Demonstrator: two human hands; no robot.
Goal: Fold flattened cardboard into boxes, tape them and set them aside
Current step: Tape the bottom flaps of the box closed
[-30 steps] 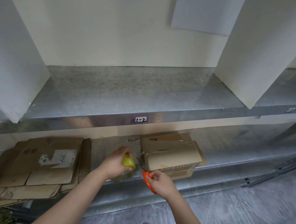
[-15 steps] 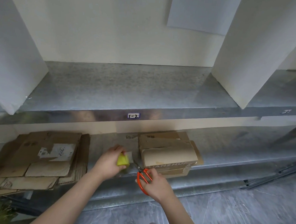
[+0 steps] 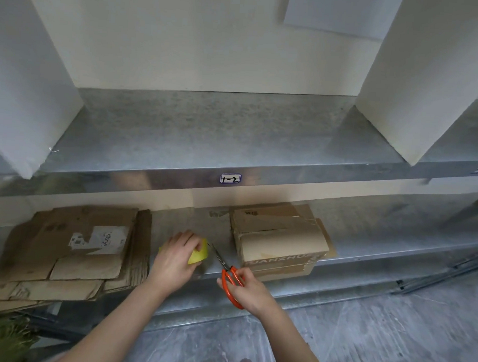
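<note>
The left hand curls over a yellow object on the lower shelf, fingers wrapped round its top. The right hand grips orange scissors by the handles, blades nearly closed and pointing at the yellow object. Just right of them sits a box; flat cardboard lies stacked to the left.
</note>
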